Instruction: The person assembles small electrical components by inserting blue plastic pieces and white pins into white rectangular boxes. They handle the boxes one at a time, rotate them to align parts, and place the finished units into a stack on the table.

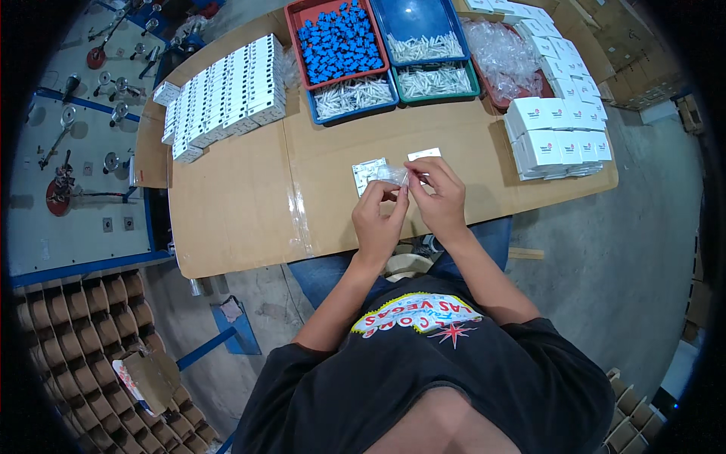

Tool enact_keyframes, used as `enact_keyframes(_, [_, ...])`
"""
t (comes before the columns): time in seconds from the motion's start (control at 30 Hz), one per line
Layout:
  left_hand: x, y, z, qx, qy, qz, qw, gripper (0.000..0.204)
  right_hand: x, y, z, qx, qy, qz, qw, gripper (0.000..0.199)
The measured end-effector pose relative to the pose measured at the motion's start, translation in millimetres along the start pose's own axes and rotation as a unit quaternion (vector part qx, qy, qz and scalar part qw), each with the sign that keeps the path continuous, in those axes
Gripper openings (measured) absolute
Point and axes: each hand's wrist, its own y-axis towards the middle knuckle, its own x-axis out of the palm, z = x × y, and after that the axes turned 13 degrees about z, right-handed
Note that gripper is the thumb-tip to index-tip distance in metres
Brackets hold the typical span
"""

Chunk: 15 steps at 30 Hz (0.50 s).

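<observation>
Both hands meet near the table's front edge, over a small clear plastic bag (392, 174). My left hand (380, 221) pinches its near side between thumb and fingers. On the bag's right end, my right hand (442, 198) closes thumb and fingertips. Whether anything is inside the bag is too small to tell. Beneath and left of the bag lies a white printed sheet or flat card (363, 176) on the cardboard table top (234, 204). Just beyond my right fingers a small white box (423, 153) is partly in view.
Rows of white boxes (227, 94) stand at the left, more stacked white boxes (556, 147) at the right. Along the back sit a red tray (293, 44) of blue parts, blue and green trays (439, 100) of white plugs, and a heap of clear bags (503, 57).
</observation>
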Motion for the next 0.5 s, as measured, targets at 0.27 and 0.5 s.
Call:
enact_keyframes(0.27, [-5, 13, 2, -0.357, -0.290, -0.006, 0.888, 0.023, -12, 9, 11, 0.043, 0.076, -0.078, 0.993, 0.015])
enact_keyframes(0.5, [-2, 14, -2, -0.387, -0.305, 0.046, 0.869, 0.025, -12, 4, 9, 0.111, 0.187, -0.069, 0.974, 0.028])
